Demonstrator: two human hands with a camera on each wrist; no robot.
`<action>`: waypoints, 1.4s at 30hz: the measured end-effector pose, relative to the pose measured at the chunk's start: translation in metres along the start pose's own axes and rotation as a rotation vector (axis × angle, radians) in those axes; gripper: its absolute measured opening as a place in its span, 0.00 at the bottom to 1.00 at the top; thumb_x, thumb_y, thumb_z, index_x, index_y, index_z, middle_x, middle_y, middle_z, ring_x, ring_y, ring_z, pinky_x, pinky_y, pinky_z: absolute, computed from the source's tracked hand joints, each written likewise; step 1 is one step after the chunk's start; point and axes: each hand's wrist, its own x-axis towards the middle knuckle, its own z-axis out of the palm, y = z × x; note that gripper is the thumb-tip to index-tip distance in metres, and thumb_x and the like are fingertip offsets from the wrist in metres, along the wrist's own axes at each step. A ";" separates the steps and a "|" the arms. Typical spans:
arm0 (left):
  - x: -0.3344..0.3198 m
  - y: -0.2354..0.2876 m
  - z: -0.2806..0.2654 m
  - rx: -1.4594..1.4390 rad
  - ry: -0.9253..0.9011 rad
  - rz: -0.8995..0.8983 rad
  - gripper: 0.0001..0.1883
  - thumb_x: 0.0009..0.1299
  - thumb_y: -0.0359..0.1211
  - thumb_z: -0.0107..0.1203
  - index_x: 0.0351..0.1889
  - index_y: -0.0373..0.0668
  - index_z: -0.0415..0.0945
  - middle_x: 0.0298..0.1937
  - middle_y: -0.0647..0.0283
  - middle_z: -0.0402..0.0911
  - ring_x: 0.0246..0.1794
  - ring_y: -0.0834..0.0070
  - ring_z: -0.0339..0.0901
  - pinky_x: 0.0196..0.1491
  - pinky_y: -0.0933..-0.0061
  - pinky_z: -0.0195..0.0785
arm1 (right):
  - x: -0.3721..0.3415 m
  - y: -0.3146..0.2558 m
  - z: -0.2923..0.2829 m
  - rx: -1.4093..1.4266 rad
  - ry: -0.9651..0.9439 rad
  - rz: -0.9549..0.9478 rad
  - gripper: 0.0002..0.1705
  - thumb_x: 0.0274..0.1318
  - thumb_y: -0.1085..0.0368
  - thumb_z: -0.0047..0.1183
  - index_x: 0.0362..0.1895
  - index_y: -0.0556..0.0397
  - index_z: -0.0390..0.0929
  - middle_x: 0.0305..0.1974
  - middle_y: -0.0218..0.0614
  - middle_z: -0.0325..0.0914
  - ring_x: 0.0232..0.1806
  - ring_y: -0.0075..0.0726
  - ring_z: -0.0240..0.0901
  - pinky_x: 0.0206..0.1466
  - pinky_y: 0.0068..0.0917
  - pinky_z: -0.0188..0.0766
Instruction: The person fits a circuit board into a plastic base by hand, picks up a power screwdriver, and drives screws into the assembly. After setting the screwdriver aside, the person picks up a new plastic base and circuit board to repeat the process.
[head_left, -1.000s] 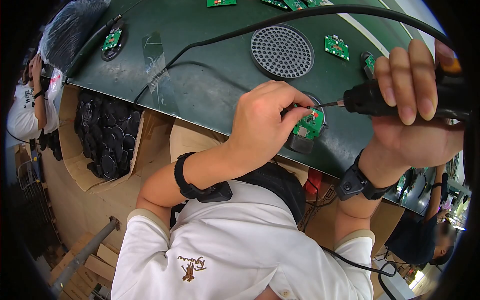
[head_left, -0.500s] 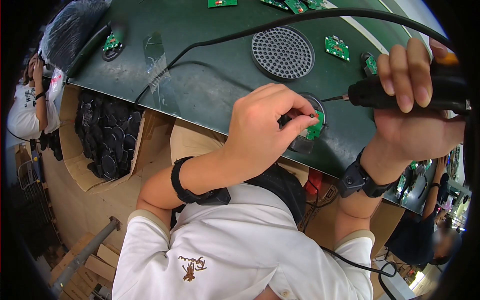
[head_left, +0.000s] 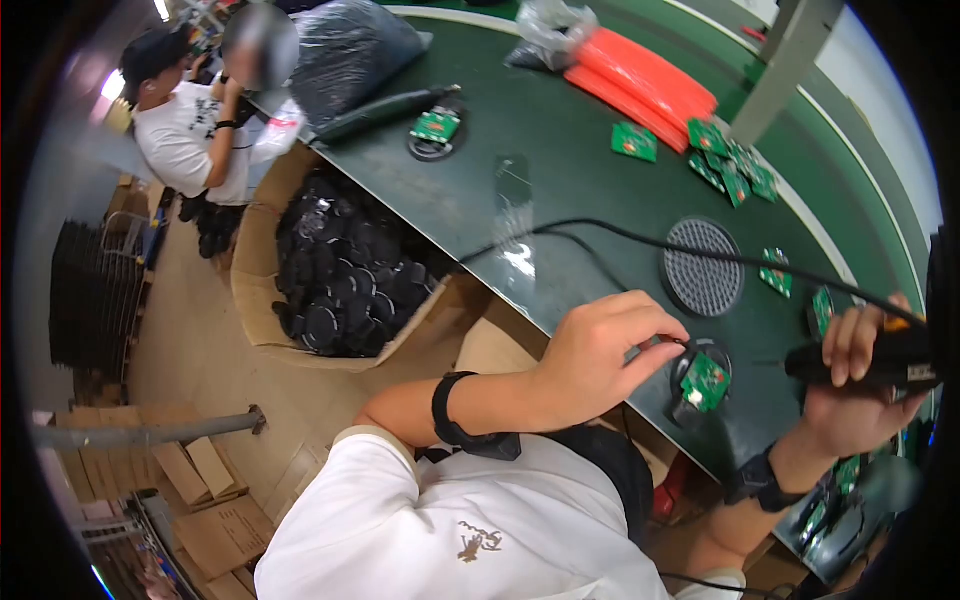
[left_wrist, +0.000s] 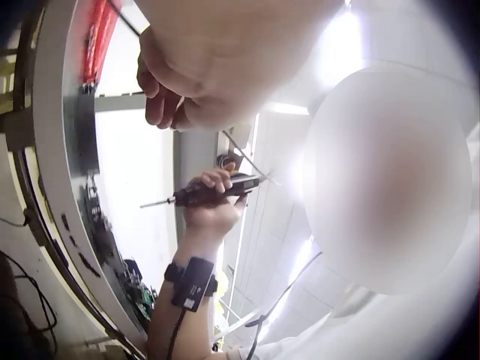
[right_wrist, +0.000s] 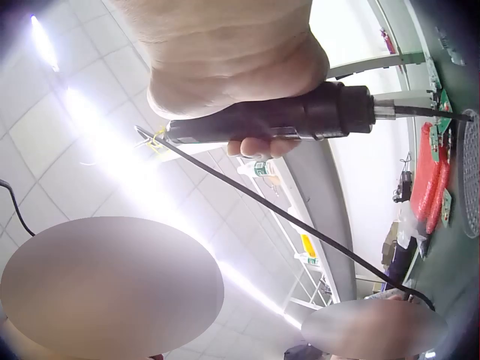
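Note:
In the head view my left hand [head_left: 612,348] pinches a small dark piece between thumb and index fingertip, beside the upper left of a green circuit board [head_left: 705,381]. That board lies on a round black housing [head_left: 688,413] on the table. My right hand [head_left: 850,385] grips a black power screwdriver [head_left: 815,362] to the right of the board, its thin bit pointing left and apart from the board. The right wrist view shows the screwdriver [right_wrist: 300,116] held under the palm, with fingers curled round it. What my left fingertips hold is hidden in the left wrist view.
A round dimpled grey tray [head_left: 703,266] sits behind the board. Loose green boards [head_left: 735,170] and red bubble wrap [head_left: 640,85] lie farther back. The black cable [head_left: 620,232] crosses above the table. A carton [head_left: 262,300] of black housings stands left; another person [head_left: 185,130] is beyond.
The screwdriver bit has come away from the board to the right. My left fingertips have lifted off the board's edge with the dark piece. The head view has swung, showing more at the left and back.

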 end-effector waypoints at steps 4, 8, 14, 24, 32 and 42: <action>0.007 -0.001 -0.049 0.146 0.106 0.013 0.10 0.66 0.22 0.69 0.44 0.40 0.88 0.39 0.62 0.87 0.30 0.79 0.80 0.27 0.78 0.68 | 0.001 -0.002 -0.003 -0.046 0.008 -0.040 0.49 0.72 0.30 0.46 0.68 0.68 0.64 0.25 0.30 0.66 0.22 0.24 0.60 0.28 0.24 0.59; 0.011 -0.007 -0.095 0.248 0.189 -0.075 0.08 0.66 0.23 0.69 0.43 0.40 0.89 0.40 0.63 0.88 0.31 0.80 0.80 0.28 0.79 0.67 | 0.000 -0.001 0.000 -0.091 0.047 -0.055 0.48 0.72 0.29 0.45 0.65 0.66 0.63 0.25 0.31 0.66 0.22 0.23 0.61 0.27 0.22 0.58; 0.031 -0.038 -0.156 0.362 0.368 -0.192 0.06 0.69 0.27 0.67 0.42 0.38 0.88 0.39 0.65 0.88 0.35 0.80 0.81 0.38 0.77 0.71 | 0.001 -0.003 0.002 -0.126 0.046 -0.034 0.44 0.75 0.31 0.42 0.63 0.65 0.64 0.24 0.31 0.66 0.21 0.22 0.60 0.27 0.21 0.59; 0.105 -0.116 -0.262 0.474 0.451 -0.318 0.07 0.66 0.29 0.71 0.38 0.36 0.88 0.30 0.65 0.88 0.28 0.82 0.81 0.35 0.77 0.73 | 0.001 0.005 -0.003 -0.101 0.121 -0.060 0.42 0.78 0.32 0.37 0.62 0.65 0.63 0.24 0.32 0.66 0.20 0.23 0.61 0.27 0.21 0.60; 0.152 -0.092 -0.275 0.592 0.389 -0.260 0.08 0.67 0.31 0.70 0.41 0.38 0.91 0.32 0.62 0.90 0.31 0.78 0.84 0.38 0.74 0.76 | 0.000 0.004 0.001 -0.103 0.171 -0.071 0.45 0.77 0.29 0.37 0.61 0.65 0.63 0.24 0.31 0.65 0.19 0.22 0.60 0.26 0.21 0.60; 0.183 -0.124 -0.280 0.576 0.321 -0.306 0.11 0.72 0.36 0.62 0.41 0.40 0.90 0.28 0.60 0.88 0.28 0.75 0.86 0.37 0.70 0.78 | -0.004 0.003 -0.007 -0.051 0.151 -0.034 0.49 0.73 0.24 0.36 0.63 0.63 0.62 0.23 0.30 0.65 0.19 0.23 0.60 0.25 0.20 0.59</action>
